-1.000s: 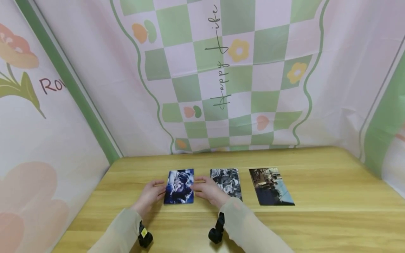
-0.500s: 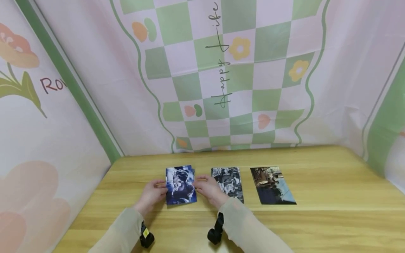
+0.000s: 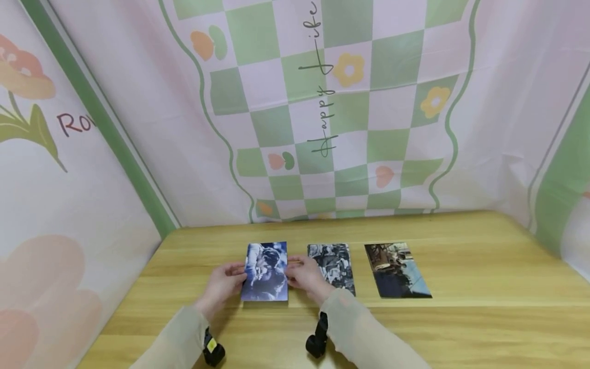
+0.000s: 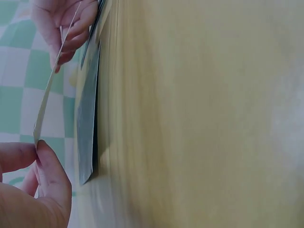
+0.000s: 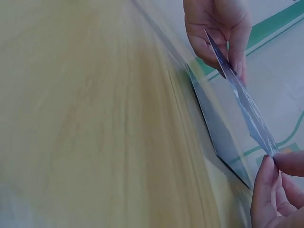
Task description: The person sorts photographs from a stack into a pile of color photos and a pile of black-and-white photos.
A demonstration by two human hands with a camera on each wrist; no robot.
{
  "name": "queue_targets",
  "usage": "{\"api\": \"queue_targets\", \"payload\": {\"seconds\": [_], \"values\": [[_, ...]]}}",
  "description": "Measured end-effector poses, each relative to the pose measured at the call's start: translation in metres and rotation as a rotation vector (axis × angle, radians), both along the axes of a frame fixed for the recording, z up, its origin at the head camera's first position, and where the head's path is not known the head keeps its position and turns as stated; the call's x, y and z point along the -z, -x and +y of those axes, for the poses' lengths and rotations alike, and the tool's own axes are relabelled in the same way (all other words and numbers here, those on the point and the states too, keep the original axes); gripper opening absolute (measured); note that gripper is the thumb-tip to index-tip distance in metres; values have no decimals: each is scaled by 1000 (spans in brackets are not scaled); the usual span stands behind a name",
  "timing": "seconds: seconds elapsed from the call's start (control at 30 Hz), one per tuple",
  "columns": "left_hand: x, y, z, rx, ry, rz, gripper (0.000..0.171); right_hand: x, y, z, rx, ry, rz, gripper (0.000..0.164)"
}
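Note:
Both hands hold up a blue-and-white photo print (image 3: 266,271) by its two side edges. My left hand (image 3: 223,283) pinches the left edge between thumb and fingers; my right hand (image 3: 306,277) pinches the right edge. From the left wrist view, the raised photo print (image 4: 46,99) shows as a thin slanted sheet, apart from another print (image 4: 89,118) lying on the table beneath it. The right wrist view also has the held photo print (image 5: 244,102) above the lower print (image 5: 213,126). Close beside my right hand lies a black-and-white photo print (image 3: 333,269), partly covered by that hand.
A colour photo print (image 3: 398,271) lies farther right, turned at a slant. The wooden table (image 3: 488,266) ends at a curtain (image 3: 348,118) with green checks at the back. A black wrist camera (image 3: 317,338) sits on the right wrist, another (image 3: 213,351) on the left.
The blue-and-white photo print has come up off the print beneath it and shifted slightly right, with both hands on its edges. The other two prints keep their places.

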State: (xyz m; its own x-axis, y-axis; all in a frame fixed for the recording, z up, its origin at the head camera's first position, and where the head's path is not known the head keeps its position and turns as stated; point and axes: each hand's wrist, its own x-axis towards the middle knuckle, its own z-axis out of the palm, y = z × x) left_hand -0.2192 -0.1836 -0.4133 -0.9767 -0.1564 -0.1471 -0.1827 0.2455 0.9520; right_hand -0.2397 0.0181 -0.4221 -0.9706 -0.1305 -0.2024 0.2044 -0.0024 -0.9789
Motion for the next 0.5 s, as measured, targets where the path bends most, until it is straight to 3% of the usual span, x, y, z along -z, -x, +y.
{"api": "queue_targets", "payload": {"seconds": [0.23,0.5], "values": [[-3,-8,6,26,-13,-9,34,-10,-4,12,-45,-57,23,42],[-7,-12,23,63,-45,34,33,-13,-8,32,-63,-70,26,41]]}}
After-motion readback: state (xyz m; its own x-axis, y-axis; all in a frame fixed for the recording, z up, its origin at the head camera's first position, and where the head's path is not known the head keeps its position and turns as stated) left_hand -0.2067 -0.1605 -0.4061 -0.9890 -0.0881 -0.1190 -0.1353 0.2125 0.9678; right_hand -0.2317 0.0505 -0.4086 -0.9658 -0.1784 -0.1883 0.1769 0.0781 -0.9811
